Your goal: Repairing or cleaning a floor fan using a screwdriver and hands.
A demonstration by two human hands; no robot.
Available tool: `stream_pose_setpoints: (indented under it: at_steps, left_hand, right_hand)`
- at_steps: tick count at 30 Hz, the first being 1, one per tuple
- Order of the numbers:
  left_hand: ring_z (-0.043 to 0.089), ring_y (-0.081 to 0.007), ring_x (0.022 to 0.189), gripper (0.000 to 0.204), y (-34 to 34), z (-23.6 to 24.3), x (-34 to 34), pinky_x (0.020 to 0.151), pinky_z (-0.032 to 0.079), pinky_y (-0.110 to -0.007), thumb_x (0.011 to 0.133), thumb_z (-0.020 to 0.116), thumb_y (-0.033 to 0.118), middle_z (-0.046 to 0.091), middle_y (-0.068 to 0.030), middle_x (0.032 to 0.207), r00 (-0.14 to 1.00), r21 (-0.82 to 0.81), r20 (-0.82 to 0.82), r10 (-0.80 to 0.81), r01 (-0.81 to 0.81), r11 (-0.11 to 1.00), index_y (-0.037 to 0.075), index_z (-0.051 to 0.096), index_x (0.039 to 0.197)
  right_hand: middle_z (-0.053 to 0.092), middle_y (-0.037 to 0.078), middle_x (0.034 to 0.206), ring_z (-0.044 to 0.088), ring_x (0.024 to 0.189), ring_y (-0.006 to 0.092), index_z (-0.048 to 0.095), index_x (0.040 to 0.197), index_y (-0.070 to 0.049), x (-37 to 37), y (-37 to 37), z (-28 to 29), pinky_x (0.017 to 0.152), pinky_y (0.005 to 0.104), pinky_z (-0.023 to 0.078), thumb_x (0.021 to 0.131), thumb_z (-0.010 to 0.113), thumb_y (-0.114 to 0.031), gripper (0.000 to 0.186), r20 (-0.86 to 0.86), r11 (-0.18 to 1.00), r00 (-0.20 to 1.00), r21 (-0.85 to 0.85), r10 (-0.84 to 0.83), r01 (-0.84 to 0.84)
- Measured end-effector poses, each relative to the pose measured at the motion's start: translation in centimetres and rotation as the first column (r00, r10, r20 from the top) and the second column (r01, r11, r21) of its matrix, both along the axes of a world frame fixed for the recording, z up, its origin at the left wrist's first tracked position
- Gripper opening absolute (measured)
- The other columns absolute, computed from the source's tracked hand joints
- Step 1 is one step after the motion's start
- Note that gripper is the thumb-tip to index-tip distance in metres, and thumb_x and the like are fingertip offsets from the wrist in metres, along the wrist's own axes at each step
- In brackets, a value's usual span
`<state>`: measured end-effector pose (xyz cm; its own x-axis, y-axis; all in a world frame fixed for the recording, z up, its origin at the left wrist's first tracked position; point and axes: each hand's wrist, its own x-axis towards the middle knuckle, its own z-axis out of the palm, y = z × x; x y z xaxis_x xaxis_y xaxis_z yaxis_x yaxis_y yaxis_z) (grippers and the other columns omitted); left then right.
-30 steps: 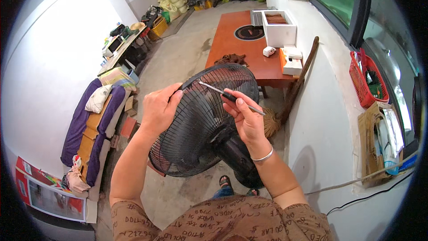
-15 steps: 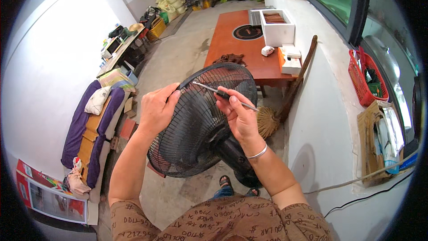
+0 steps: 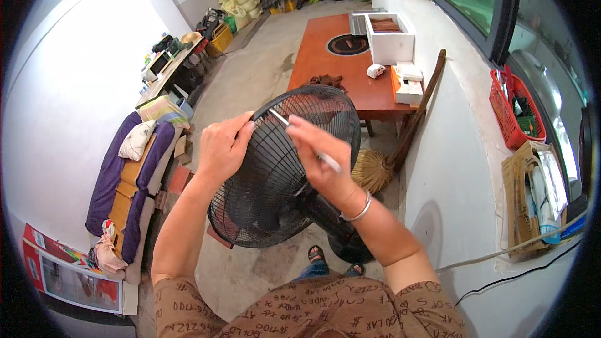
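A black fan stands tilted before me, its wire guard rim running along the top. My left hand is closed on the guard's upper left rim. My right hand, blurred, is closed round a slim screwdriver; the metal tip lies at the guard rim just right of my left hand, and the handle is mostly hidden by my fingers.
A red-brown table holds a white foam box. A straw broom leans at the right wall, below a red basket. A purple-covered couch and a cluttered side table line the left.
My right hand has moved up and left, turning palm-down over the screwdriver, with its tip now at the rim. My left hand has barely moved.
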<state>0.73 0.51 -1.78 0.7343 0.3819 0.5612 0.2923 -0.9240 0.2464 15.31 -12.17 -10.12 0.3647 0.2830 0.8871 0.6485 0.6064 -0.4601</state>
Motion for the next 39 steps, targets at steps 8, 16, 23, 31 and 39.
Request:
stream_pose_setpoints:
  at_steps: [8,16,23,31,39]
  left_hand:
    - [0.067,-0.0355,0.076,0.024,-0.3,0.2,-0.6,0.066,0.05,-0.037,0.091,0.058,0.019,0.065,-0.0217,0.083,0.998,-0.034,-0.034,0.051,-0.052,0.998,0.005,0.067,0.108]
    - [0.067,-0.0365,0.075,0.026,0.4,-0.2,-0.3,0.066,0.05,-0.04,0.092,0.057,0.023,0.065,-0.0226,0.079,0.996,0.047,-0.027,0.083,-0.081,0.996,0.001,0.067,0.103]
    - [0.067,-0.0361,0.074,0.027,0.0,0.5,0.0,0.066,0.051,-0.041,0.091,0.06,0.025,0.066,-0.0222,0.08,0.983,0.074,-0.117,0.143,-0.135,0.988,0.002,0.068,0.102]
    - [0.065,-0.0379,0.068,0.018,-0.2,1.0,0.7,0.062,0.05,-0.045,0.09,0.061,0.024,0.064,-0.02,0.071,0.968,0.193,-0.152,0.198,-0.167,0.967,0.008,0.068,0.097]
    - [0.063,-0.0382,0.064,0.016,0.2,0.8,0.8,0.059,0.049,-0.045,0.091,0.061,0.023,0.062,-0.0194,0.068,0.984,0.242,-0.106,0.142,-0.113,0.964,0.009,0.067,0.094]
  right_hand:
    - [0.071,0.018,0.085,0.066,0.065,0.018,0.071,0.095,0.001,2.3,-0.8,7.0,0.06,0.0294,0.051,0.087,0.066,-0.006,0.012,-0.102,0.942,0.974,-0.252,0.201,-0.221]
    - [0.066,0.018,0.065,0.055,0.048,0.0141,0.072,0.093,0.003,3.6,0.1,8.4,0.052,0.0295,0.046,0.087,0.066,-0.013,0.018,-0.097,0.884,0.967,-0.391,0.237,-0.256]
    - [0.071,0.006,0.084,0.06,0.073,0.0058,0.07,0.098,0.007,5.2,0.7,10.4,0.064,0.0217,0.05,0.092,0.063,-0.009,0.019,-0.052,0.763,0.958,-0.594,0.283,-0.257]
    - [0.07,0.008,0.078,0.059,0.069,0.0057,0.07,0.096,0.007,4.8,1.0,11.3,0.06,0.0237,0.048,0.091,0.063,-0.012,0.02,-0.016,0.767,0.953,-0.59,0.303,-0.254]
    - [0.068,0.015,0.07,0.062,0.061,0.0138,0.067,0.083,0.01,5.3,1.9,13.0,0.058,0.0289,0.049,0.085,0.065,-0.021,0.031,0.17,0.81,0.948,-0.573,0.269,-0.127]
